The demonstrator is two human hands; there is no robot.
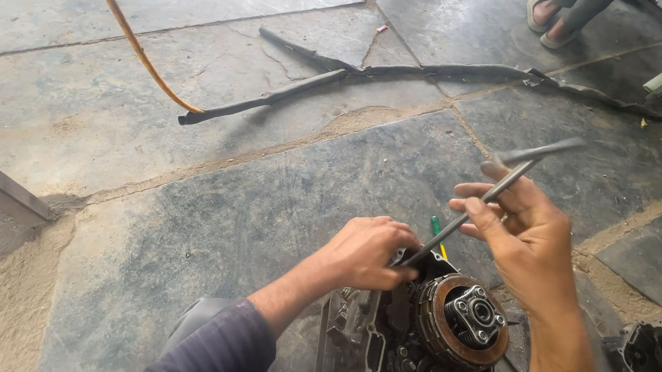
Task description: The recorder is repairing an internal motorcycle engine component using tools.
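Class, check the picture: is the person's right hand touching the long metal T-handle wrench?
Touching. The head view shows the right hand with its fingers wrapped around the shaft of the T-handle wrench.

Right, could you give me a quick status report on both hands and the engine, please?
Right hand holds a T-handle wrench, its tip down by the left hand. Left hand rests on the open engine case beside the clutch. Nothing blocking.

Soft even daylight, faint shadows, mild sheen on the stone floor [177, 191], sharp focus, slight motion blur at upper right
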